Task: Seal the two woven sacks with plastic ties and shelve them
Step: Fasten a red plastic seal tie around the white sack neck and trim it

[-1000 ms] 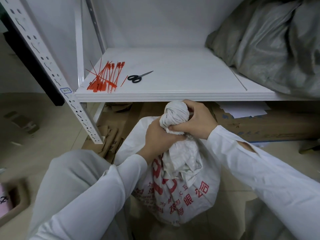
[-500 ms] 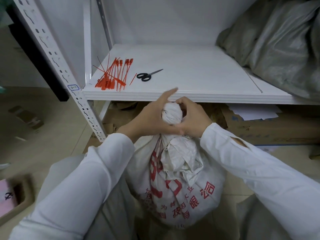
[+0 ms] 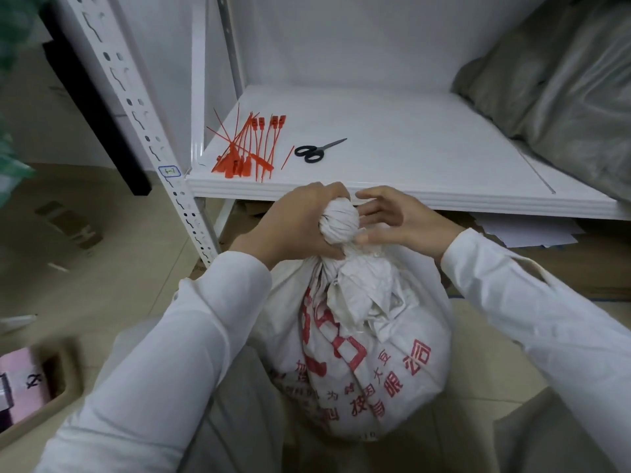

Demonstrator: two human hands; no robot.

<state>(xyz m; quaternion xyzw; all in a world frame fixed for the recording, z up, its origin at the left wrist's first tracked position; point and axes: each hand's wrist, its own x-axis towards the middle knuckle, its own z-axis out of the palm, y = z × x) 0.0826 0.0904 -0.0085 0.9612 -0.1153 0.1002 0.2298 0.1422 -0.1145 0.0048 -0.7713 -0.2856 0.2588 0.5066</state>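
A white woven sack (image 3: 368, 353) with red print stands on the floor between my knees, in front of the white shelf (image 3: 392, 196). Its mouth is twisted into a tight bunch (image 3: 339, 221) at the top. My left hand (image 3: 297, 220) grips that bunch from the left, fingers curled over it. My right hand (image 3: 396, 216) sits just right of the bunch with fingers loosely spread, the thumb touching its base. A pile of red plastic ties (image 3: 247, 148) lies on the shelf's front left. A grey woven sack (image 3: 560, 83) lies at the shelf's right.
Black scissors (image 3: 316, 151) lie on the shelf right of the ties. A perforated white upright (image 3: 143, 124) stands at the left. Cardboard and paper (image 3: 532, 233) lie under the shelf. A box with pink contents (image 3: 24, 387) sits on the floor at lower left.
My left hand has moved up from the sack's neck and closed over the twisted bunch. My right hand has let go of the bunch and opened beside it.
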